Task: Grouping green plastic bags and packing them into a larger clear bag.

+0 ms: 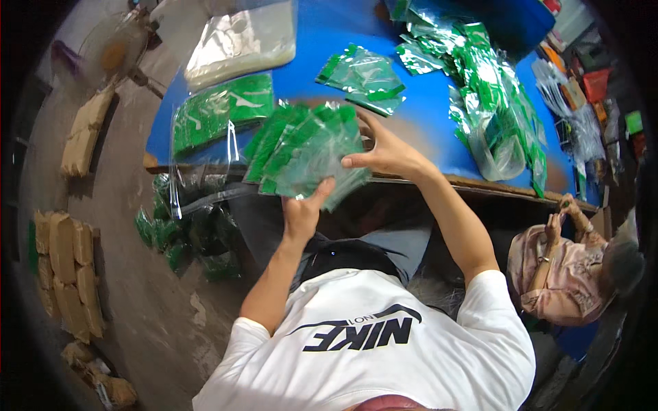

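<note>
A fanned bunch of small clear-and-green plastic bags (305,147) is held above the table's near edge. My left hand (303,214) grips its lower side, the thumb lying over the front. On the bunch's right side, my right hand (384,147) has its thumb in front and its fingers behind, closed on the edge. Just left of the bunch lies a larger clear bag packed with green bags (223,113), its loose end hanging over the table edge. Beyond my hands, a few more green bags (363,77) lie loose on the blue table (329,27).
A stack of large clear bags (243,41) sits at the far left of the table. A long heap of green bags (480,82) covers its right side. Brown wrapped packages (68,267) lie on the floor at left, near a fan (113,51). Another person (562,267) sits at right.
</note>
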